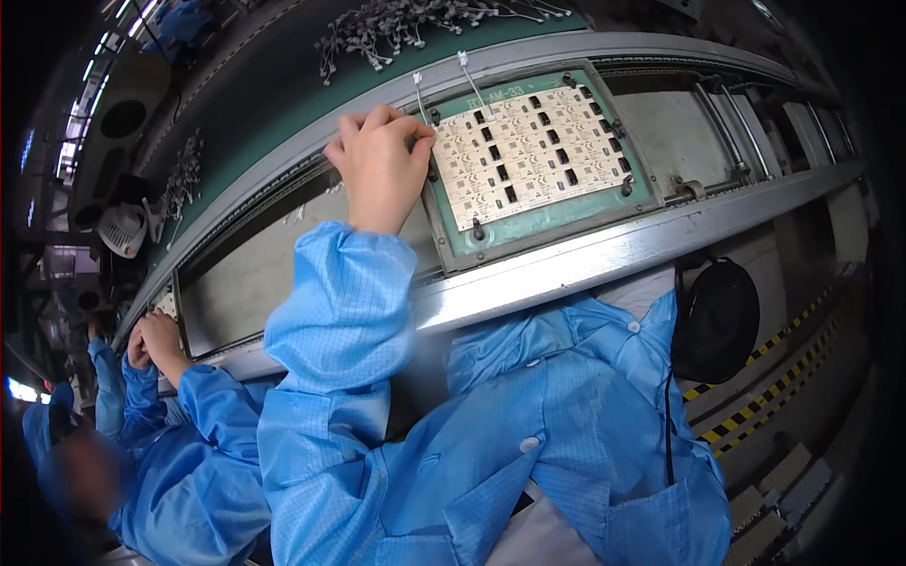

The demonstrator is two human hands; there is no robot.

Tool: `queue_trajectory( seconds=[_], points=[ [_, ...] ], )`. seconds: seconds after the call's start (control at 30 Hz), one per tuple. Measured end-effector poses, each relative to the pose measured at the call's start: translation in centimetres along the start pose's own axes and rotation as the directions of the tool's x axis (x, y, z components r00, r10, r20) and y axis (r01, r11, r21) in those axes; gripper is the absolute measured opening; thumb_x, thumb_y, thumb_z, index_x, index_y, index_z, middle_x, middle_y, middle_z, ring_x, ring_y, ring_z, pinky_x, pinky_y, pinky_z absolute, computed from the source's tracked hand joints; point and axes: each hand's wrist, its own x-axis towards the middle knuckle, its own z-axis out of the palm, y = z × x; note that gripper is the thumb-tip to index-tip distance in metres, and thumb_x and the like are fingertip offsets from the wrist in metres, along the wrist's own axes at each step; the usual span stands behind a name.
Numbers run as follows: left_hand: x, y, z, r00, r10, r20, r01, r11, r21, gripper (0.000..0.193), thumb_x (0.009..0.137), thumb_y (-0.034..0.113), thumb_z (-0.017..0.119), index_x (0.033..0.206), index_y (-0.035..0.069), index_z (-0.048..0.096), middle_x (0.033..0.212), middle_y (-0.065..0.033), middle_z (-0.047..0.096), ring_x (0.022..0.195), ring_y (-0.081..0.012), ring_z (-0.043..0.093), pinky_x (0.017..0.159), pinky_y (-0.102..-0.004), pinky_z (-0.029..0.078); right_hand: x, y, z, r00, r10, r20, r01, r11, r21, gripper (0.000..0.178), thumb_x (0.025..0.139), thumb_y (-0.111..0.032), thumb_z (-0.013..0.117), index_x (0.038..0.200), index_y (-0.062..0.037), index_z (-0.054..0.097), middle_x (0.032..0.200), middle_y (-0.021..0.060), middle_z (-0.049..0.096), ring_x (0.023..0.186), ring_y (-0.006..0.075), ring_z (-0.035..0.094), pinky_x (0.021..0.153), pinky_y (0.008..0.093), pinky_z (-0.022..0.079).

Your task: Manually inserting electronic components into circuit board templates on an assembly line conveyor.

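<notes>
1. The green fixture [528, 226] lies between the near rail [547, 288] and the far rail [528, 55], probably so that both sides support it.
2. The pale circuit panel [530, 162], lined with black components, sits on the fixture; black pegs [478, 229] around its border seemingly stop it shifting.
3. The left hand [382, 160] is at the fixture's upper-left corner, its thumb and fingers bent together as in a pinch. The fingertips are partly hidden, so I cannot tell whether they grasp anything; this grip would suit something thin.
4. Two white wires, a left wire [421, 98] and a right wire [474, 85], reach beyond the fixture's far edge, connectors outward, perhaps to leave the panel uncovered. The left one passes close to the fingers.
5. The right hand is out of view, its state unknown.
6. Beyond the fixture lies a heap of white cables [387, 40], apparently kept handy.
7. Well left of the fixture are a co-worker's hands [160, 341].
</notes>
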Motion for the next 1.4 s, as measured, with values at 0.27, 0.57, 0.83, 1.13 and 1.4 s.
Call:
queue_trajectory(
  seconds=[0.27,0.57,0.83,1.13,1.4],
  points=[
    [-0.2,-0.1,0.1,1.0,0.01,-0.005,-0.01,1.0,-0.001,0.003,0.079,0.017,0.076,0.081,0.015,0.077,0.097,0.0023,0.064,0.105,-0.0262,0.049,0.094,-0.0471,0.032,-0.3,1.3,-0.3,1.0,0.002,0.014,-0.001,0.997,-0.077,0.037,0.1,-0.033,0.053,0.106,0.0001,0.068,0.097,0.0094,0.07,0.081,0.0192,0.065,0.074,0.034,0.054],
    [0.0,-0.1,0.6,1.0,-0.009,-0.011,0.008,0.999,-0.047,0.004,0.079,0.016,0.075,0.083,0.015,0.077,0.097,0.0026,0.064,0.104,-0.0268,0.049,0.094,-0.0463,0.032,0.2,-3.2,3.7,1.0,-0.006,0.02,0.009,0.984,-0.179,0.038,0.1,-0.034,0.053,0.106,0.0005,0.069,0.095,0.0085,0.07,0.08,0.0183,0.065,0.075,0.0332,0.054],
    [-0.2,-0.3,0.5,1.0,-0.023,-0.001,0.023,0.999,-0.037,0.005,0.08,0.016,0.075,0.084,0.014,0.077,0.096,0.0023,0.064,0.105,-0.0271,0.048,0.094,-0.0459,0.032,1.1,-4.4,2.9,0.999,-0.032,0.021,0.037,0.962,-0.272,0.039,0.101,-0.034,0.052,0.105,0.0009,0.069,0.094,0.0078,0.07,0.079,0.0175,0.065,0.075,0.0326,0.055],
    [-0.5,-0.3,-1.1,0.99,0.127,0.061,-0.127,0.992,-0.013,0.017,0.081,0.013,0.067,0.093,0.012,0.079,0.106,-0.0015,0.064,0.112,-0.0295,0.048,0.096,-0.049,0.033,3.4,-8.6,5.5,0.999,-0.042,0.011,0.044,0.941,-0.335,0.041,0.101,-0.035,0.051,0.105,0.0013,0.07,0.093,0.0069,0.071,0.077,0.0167,0.065,0.075,0.0318,0.055],
    [1.3,-1.6,-0.6,0.969,0.136,0.208,-0.112,0.986,-0.123,0.023,0.082,0.015,0.064,0.1,0.014,0.078,0.11,-0.0074,0.064,0.112,-0.0327,0.051,0.094,-0.0498,0.041,-5.7,-27.8,-2.9,0.947,0.212,0.24,-0.049,0.836,-0.547,0.046,0.103,-0.035,0.048,0.088,0.0004,0.073,0.078,0.0071,0.071,0.068,0.013,0.066,0.064,0.0281,0.056]
  ],
)
